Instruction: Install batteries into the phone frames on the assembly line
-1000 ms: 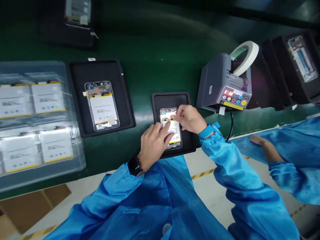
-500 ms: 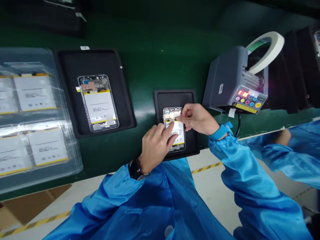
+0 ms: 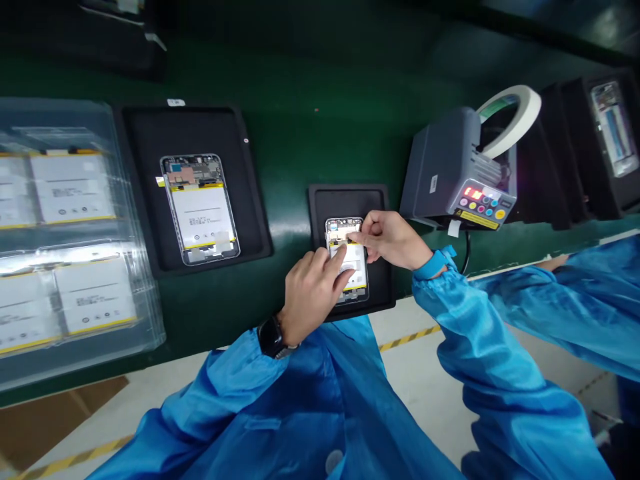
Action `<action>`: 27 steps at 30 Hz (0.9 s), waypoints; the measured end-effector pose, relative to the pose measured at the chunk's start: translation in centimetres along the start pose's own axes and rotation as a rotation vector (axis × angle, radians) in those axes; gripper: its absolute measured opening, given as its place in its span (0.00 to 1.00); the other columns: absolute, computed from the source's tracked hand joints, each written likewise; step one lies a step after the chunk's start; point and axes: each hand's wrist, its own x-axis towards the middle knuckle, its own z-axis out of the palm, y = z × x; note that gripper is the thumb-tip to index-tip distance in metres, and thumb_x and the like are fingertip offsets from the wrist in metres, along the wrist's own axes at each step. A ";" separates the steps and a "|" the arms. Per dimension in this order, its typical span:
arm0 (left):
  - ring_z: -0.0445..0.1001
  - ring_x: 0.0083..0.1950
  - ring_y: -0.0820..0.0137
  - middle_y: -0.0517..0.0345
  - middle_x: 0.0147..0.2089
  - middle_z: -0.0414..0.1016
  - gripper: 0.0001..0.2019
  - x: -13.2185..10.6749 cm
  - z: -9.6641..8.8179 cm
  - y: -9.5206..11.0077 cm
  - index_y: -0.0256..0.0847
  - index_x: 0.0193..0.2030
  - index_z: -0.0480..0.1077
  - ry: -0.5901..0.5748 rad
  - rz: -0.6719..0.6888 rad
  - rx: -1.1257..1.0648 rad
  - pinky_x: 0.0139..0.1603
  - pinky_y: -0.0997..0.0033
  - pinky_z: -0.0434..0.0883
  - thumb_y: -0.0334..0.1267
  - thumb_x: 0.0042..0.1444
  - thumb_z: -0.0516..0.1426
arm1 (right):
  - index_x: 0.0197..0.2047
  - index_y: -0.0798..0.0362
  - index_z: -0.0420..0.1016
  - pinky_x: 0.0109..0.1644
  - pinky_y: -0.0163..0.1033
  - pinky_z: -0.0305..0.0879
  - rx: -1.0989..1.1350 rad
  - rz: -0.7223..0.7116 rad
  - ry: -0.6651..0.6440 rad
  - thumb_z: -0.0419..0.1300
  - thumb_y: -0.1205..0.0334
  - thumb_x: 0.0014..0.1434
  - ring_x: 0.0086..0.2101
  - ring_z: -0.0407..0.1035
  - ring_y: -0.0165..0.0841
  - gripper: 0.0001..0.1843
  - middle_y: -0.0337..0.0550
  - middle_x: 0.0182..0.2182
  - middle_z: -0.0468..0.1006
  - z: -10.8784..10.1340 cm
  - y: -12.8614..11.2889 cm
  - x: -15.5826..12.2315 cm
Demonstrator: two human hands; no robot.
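An opened phone (image 3: 356, 267) lies in a small black tray (image 3: 383, 288) in front of me, its white battery and circuit board exposed. My left hand (image 3: 311, 287) rests over its lower left side, index fingertip on the top part of the battery, thumb stretched apart across it. At the upper right of the phone, my right hand (image 3: 393, 240) has thumb and forefinger pinched by the board, close to the battery's top edge. Whatever the pinch holds is too small to make out. A second opened phone (image 3: 201, 213) with a battery lies in a larger black tray (image 3: 140, 133) to the left.
Clear plastic trays (image 3: 155, 313) with several batteries (image 3: 77, 187) fill the left. On the right stands a grey tape dispenser (image 3: 440, 167) with a white tape roll (image 3: 531, 110) and lit display. Behind it are dark trays (image 3: 575, 153). Another person's blue sleeve (image 3: 575, 300) shows at right.
The view has shifted slightly, bringing more of the right side into frame. Both hands stay at the phone; the right fingertips have moved only slightly, if at all.
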 end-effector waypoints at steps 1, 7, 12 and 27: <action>0.72 0.38 0.63 0.52 0.38 0.74 0.21 0.0 0.1 0.0 0.39 0.62 0.75 -0.002 0.000 0.003 0.38 0.63 0.66 0.50 0.73 0.54 | 0.28 0.50 0.65 0.17 0.32 0.62 -0.022 -0.011 0.027 0.78 0.46 0.53 0.17 0.71 0.31 0.27 0.34 0.17 0.72 0.1 0.1 0.2; 0.74 0.40 0.61 0.51 0.39 0.75 0.21 -0.2 0.3 -0.3 0.39 0.62 0.76 0.026 0.000 0.003 0.38 0.63 0.66 0.50 0.73 0.55 | 0.28 0.50 0.64 0.18 0.31 0.55 -0.169 -0.100 0.134 0.76 0.49 0.55 0.15 0.66 0.27 0.25 0.31 0.16 0.70 1.4 0.3 0.3; 0.75 0.40 0.60 0.50 0.40 0.76 0.21 -0.1 0.4 -0.6 0.37 0.63 0.75 0.039 0.011 0.012 0.39 0.64 0.66 0.49 0.73 0.54 | 0.35 0.50 0.70 0.19 0.31 0.53 0.240 -0.246 0.323 0.68 0.36 0.58 0.15 0.59 0.25 0.25 0.29 0.16 0.69 0.8 1.6 -5.1; 0.75 0.38 0.62 0.52 0.38 0.76 0.20 -0.1 0.7 -0.9 0.40 0.60 0.77 0.063 -0.013 -0.010 0.38 0.66 0.66 0.49 0.72 0.55 | 0.23 0.53 0.73 0.14 0.32 0.50 0.555 -0.087 0.810 0.76 0.42 0.42 0.11 0.58 0.26 0.25 0.34 0.12 0.67 -6.1 4.9 -6.8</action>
